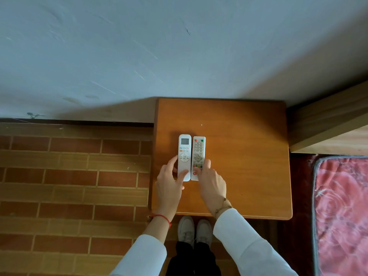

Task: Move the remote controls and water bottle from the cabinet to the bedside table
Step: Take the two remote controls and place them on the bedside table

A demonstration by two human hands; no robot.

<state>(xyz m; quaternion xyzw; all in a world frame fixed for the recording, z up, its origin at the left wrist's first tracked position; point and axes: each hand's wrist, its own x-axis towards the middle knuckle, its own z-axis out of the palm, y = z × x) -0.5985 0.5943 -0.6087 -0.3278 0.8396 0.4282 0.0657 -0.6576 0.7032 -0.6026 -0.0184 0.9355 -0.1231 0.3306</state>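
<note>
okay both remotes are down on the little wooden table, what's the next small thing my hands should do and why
Probably let go and lift both hands away. The two remotes, one with a screen and one with a keypad, already lie flat side by side on the bedside table. The left hand and right hand only hold their near ends. No water bottle is in view, so it likely comes next.

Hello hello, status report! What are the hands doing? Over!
Left hand holds the screen remote; right hand holds the keypad remote. Both lie flat, side by side, on the bedside table. No water bottle visible. Nothing blocking.
</note>
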